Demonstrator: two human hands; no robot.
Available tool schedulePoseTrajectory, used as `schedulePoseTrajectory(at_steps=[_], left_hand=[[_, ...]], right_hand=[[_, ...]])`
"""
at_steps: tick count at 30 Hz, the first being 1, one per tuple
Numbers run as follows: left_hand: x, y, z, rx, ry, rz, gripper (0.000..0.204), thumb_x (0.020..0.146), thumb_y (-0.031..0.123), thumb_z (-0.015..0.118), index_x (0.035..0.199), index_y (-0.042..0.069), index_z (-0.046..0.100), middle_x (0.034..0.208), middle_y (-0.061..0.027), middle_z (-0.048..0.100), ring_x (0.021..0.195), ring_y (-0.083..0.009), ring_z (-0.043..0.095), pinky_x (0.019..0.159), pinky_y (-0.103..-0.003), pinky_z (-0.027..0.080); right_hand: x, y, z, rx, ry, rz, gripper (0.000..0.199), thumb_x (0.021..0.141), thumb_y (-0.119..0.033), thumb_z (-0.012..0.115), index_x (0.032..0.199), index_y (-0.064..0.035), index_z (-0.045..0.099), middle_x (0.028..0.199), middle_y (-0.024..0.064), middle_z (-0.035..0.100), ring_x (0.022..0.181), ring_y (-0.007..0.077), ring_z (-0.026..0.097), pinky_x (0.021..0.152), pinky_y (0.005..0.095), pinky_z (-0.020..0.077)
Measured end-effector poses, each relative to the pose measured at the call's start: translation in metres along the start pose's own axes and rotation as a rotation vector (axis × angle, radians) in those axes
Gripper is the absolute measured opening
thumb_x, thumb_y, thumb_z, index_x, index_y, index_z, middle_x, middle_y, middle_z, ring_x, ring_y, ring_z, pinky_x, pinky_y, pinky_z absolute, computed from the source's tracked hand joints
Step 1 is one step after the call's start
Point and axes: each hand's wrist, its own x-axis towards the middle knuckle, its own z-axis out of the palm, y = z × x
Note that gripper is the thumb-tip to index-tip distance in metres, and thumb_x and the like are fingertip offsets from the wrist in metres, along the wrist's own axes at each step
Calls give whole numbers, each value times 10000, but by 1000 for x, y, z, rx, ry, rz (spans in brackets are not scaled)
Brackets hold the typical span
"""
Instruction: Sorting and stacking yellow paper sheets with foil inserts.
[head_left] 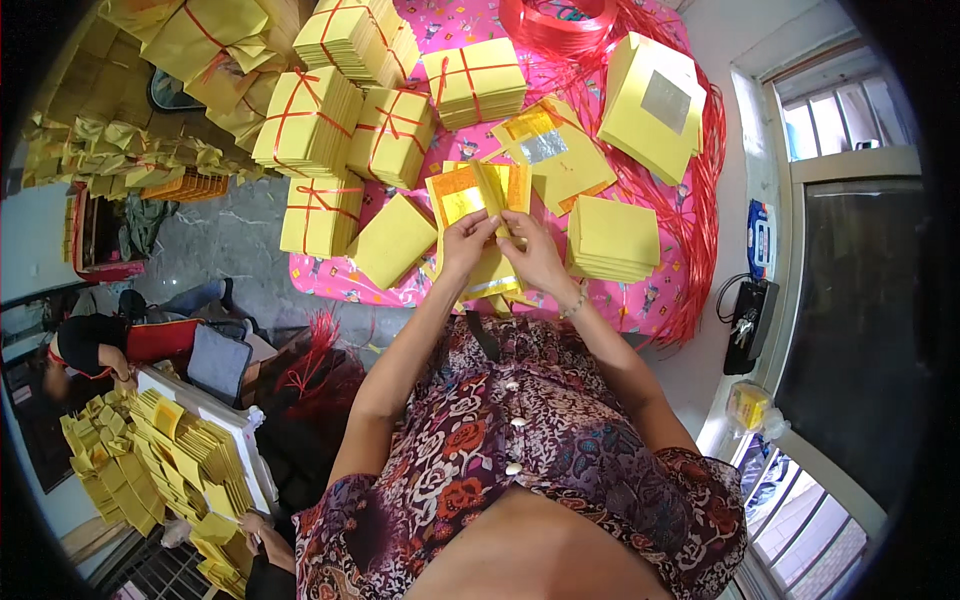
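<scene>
Both my hands meet over a small pile of yellow paper sheets with orange print and shiny gold foil at the near edge of the table. My left hand (468, 242) and my right hand (534, 252) pinch a folded yellow paper (487, 186) between thumbs and fingers, its fold standing up away from me. Beneath it lie the foil-printed sheets (450, 192). A loose yellow paper stack (395, 242) lies left of my hands, and another yellow stack (612, 238) sits to the right. Just beyond are yellow sheets with a silver foil square (560, 160).
Yellow bundles tied with red string (310, 120) stand at the table's left. A large stack (655, 105) and red plastic strands (705, 230) cover the right side of the pink tablecloth (460, 150). At lower left, other people work beside a table of yellow papers (190, 450).
</scene>
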Motion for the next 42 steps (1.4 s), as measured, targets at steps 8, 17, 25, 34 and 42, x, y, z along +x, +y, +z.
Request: schedulePoseTrajectory(at_steps=[8, 17, 25, 34, 42], left_hand=[[4, -6, -1, 9, 7, 8, 327, 846, 155, 684, 1106, -30, 609, 909, -42, 667, 762, -65, 595, 683, -196, 481], [0, -1, 1, -19, 71, 51, 230, 858, 135, 661, 1036, -7, 631, 868, -22, 667, 733, -62, 601, 665, -194, 482], [-3, -3, 6, 5, 70, 95, 229, 870, 154, 647, 1024, -14, 624, 796, -1, 643, 689, -42, 567, 621, -175, 459], [-5, 0, -18, 277, 221, 424, 262, 917, 159, 567, 1137, 19, 583, 897, -15, 623, 740, -70, 560, 661, -218, 466], [-10, 7, -48, 340, 433, 486, 459, 856, 135, 616, 1278, 53, 455, 1236, -95, 469, 1030, -172, 469, 852, -316, 424]], right_hand=[[5, 11, 2, 57, 17, 27, 373, 851, -72, 583, 1204, 14, 499, 1134, 153, 595, 1052, 246, 592, 880, 349, 483], [12, 27, -5, -22, 205, -26, 291, 862, -17, 493, 1151, -28, 529, 1030, 183, 604, 909, 303, 618, 756, 394, 486], [12, 16, -7, -105, 74, -60, 275, 913, -226, 511, 1055, 2, 570, 960, 207, 584, 899, 354, 591, 759, 437, 457], [25, 40, -5, -392, -30, 53, 428, 897, -319, 539, 1111, 52, 544, 1033, 232, 589, 979, 372, 580, 794, 427, 454], [15, 48, -5, 122, 25, 47, 331, 928, -185, 516, 1160, 52, 533, 982, 146, 644, 889, 191, 601, 795, 324, 460]])
